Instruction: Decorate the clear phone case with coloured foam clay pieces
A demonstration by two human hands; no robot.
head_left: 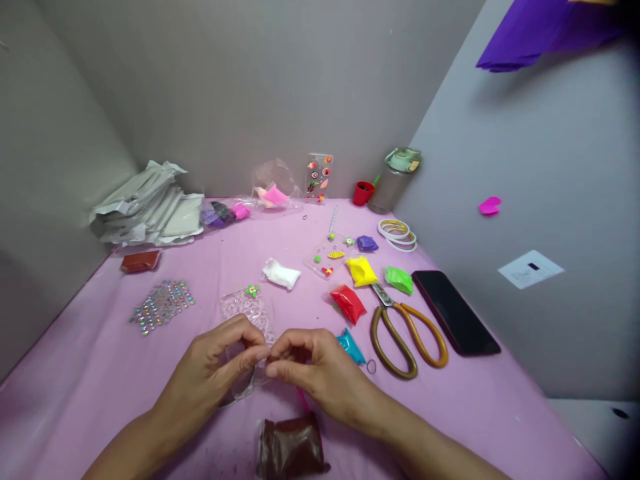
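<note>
My left hand (pixel 215 367) and my right hand (pixel 323 373) meet at the fingertips above a clear patterned phone case (pixel 245 308). Each has thumb and fingers pinched together; whatever sits between them is too small or hidden to make out. A green flower decoration (pixel 252 291) lies at the top of the case, while my hands cover much of its lower part. Close to my wrists is a brown clay packet (pixel 295 448) in clear wrap. Beside my right hand sit a teal clay packet (pixel 352 347) and a small ring (pixel 371 366).
Scissors (pixel 395 327), a dark phone (pixel 455 312) and red (pixel 349 304), yellow (pixel 361 271) and green (pixel 399 280) packets lie right. Rhinestones (pixel 163 305) and stacked white pouches (pixel 150 207) are left. A bottle (pixel 394 181) and red cup (pixel 363 193) stand behind.
</note>
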